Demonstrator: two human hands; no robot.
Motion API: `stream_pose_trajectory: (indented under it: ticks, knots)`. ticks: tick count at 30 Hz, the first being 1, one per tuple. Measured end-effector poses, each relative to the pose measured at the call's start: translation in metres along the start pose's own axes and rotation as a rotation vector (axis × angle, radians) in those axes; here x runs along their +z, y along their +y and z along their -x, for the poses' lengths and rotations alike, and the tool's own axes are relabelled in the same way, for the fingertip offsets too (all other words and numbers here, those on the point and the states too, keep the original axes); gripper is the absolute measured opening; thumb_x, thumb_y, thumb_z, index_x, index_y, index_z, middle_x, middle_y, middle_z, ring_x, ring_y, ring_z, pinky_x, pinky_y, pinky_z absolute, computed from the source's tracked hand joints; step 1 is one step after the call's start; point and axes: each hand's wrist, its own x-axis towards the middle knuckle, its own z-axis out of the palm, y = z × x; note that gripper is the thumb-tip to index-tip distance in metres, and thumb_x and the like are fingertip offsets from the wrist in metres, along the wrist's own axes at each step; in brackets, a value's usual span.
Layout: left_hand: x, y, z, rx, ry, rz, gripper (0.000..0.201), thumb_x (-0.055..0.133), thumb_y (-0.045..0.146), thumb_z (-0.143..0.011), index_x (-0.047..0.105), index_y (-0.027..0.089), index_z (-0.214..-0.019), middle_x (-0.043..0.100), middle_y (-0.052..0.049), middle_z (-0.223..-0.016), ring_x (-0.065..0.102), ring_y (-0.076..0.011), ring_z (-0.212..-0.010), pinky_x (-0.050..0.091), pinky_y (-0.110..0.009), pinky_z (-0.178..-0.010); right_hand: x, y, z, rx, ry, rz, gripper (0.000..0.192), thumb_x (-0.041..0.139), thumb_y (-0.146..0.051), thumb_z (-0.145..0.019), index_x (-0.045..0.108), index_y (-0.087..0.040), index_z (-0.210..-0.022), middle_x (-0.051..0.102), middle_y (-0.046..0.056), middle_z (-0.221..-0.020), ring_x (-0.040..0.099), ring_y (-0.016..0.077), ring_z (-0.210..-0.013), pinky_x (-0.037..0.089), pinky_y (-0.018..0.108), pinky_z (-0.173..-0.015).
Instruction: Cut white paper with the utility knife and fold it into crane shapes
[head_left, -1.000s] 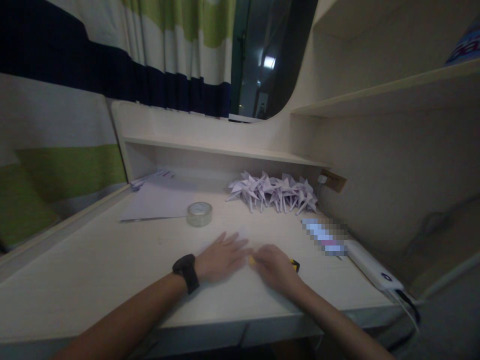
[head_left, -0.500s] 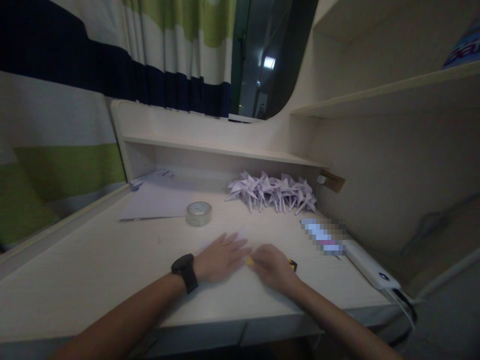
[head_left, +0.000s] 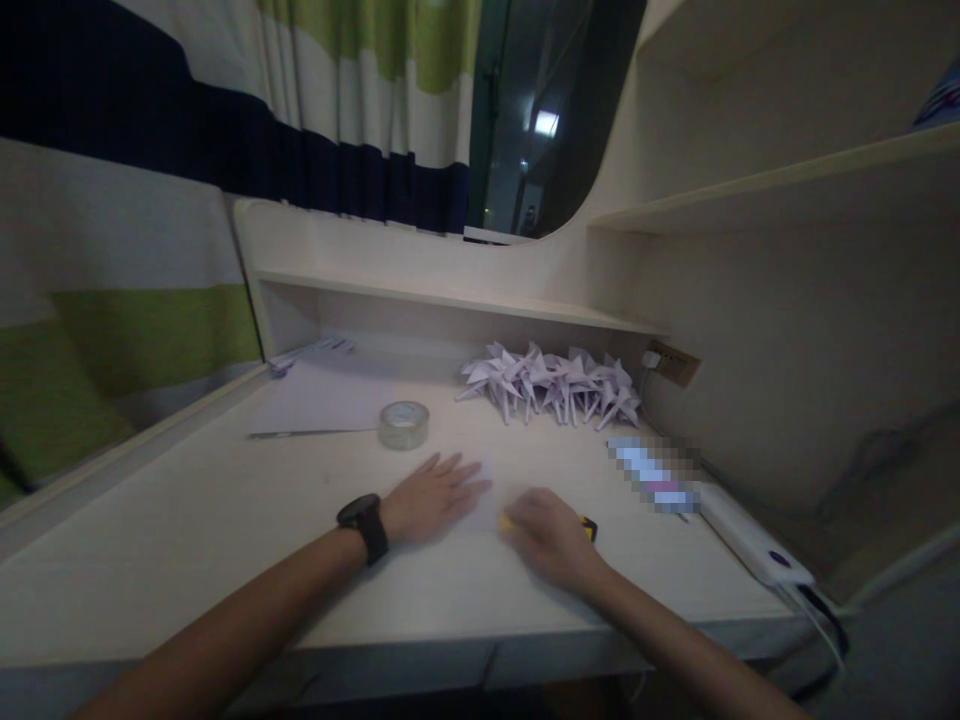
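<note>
The left hand (head_left: pixel 427 495), a black watch at its wrist, lies flat with fingers spread on a pale sheet of paper (head_left: pixel 480 492) that rests on the light wooden desk (head_left: pixel 187 530). Just to its right, the right hand (head_left: pixel 551 535) is curled closed over a small yellow-and-black tool (head_left: pixel 586 526), probably a utility knife, whose tip meets the sheet beside the left fingertips; the motion blur hides how tightly it is held.

Judging from this, the step is a cut or crease along the sheet. To do it well, the flat palm should press evenly so the paper cannot slide, with the fingertips kept clear of the tool's path, and the stroke should run straight and away from the holding hand.

Beyond the left hand's fingers stands a clear roll of adhesive tape (head_left: pixel 403 424), and further left of that a thin pen (head_left: pixel 311 433) lies on a stack of pale sheets (head_left: pixel 330 395). Ahead of the right hand a row of folded lilac paper cranes (head_left: pixel 551 382) sits well apart under the shelf. To the right of the right hand lies a white power strip (head_left: pixel 750 540), near but not touching. Nothing lies between the hands and the sheet; the dim light is the main hindrance.
</note>
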Motion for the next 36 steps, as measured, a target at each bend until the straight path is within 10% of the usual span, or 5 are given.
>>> stream_pose_trajectory:
  ticks: [36]
  knots:
    - [-0.002,0.001,0.003,0.017,0.002,-0.084,0.047,0.015,0.047,-0.099,0.029,0.04,-0.143,0.02,-0.001,-0.155,0.018,-0.0268,-0.141,0.013,-0.052,-0.111,0.002,0.015,-0.018,-0.141,-0.022,-0.133,0.016,0.059,-0.029,-0.088,0.073,-0.022,-0.091,0.062,0.007,-0.085,0.054,0.0193,-0.083,0.042,0.032,-0.075]
